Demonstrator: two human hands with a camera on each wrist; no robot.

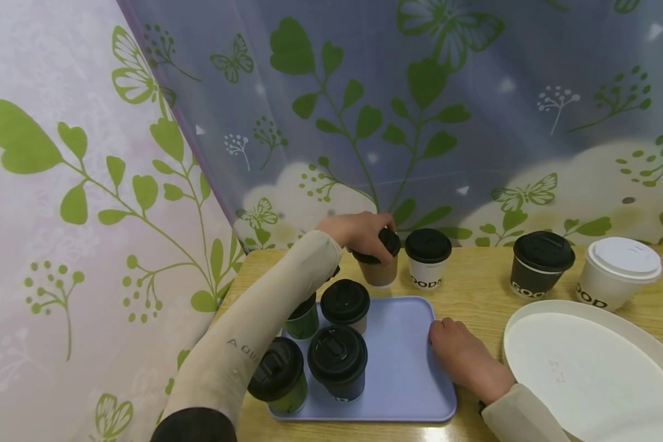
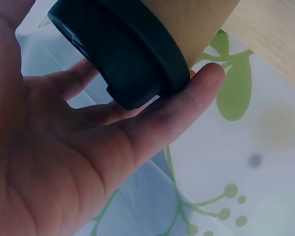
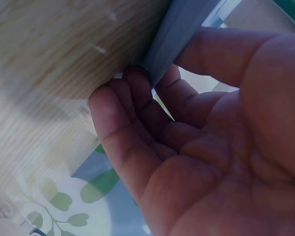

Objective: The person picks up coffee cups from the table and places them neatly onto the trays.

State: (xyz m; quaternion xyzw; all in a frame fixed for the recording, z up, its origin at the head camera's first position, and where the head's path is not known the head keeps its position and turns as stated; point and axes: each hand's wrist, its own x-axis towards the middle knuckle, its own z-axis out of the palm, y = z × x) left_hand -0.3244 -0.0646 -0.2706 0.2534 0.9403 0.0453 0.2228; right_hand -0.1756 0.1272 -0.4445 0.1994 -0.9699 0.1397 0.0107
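My left hand [image 1: 358,234] reaches to the back of the table and grips a brown paper cup [image 1: 379,275] around its black lid [image 2: 123,49]. In the left wrist view the fingers spread along the lid's rim. My right hand [image 1: 466,356] holds the right edge of a lavender tray [image 1: 400,368]. The right wrist view shows its fingers curled at the tray's edge [image 3: 179,42]. On the tray's left side stand several lidded cups: a dark blue cup [image 1: 339,368], a pinkish-brown cup [image 1: 347,304], a green cup [image 1: 302,322] and an olive-green cup [image 1: 280,380], partly behind my left sleeve.
A white cup with a black lid [image 1: 428,261] stands just right of the brown cup. Further right are a black cup [image 1: 540,267] and a white cup with a white lid [image 1: 616,276]. A round white tray [image 1: 597,374] lies before them. Patterned cloth [image 1: 331,123] hangs behind the table.
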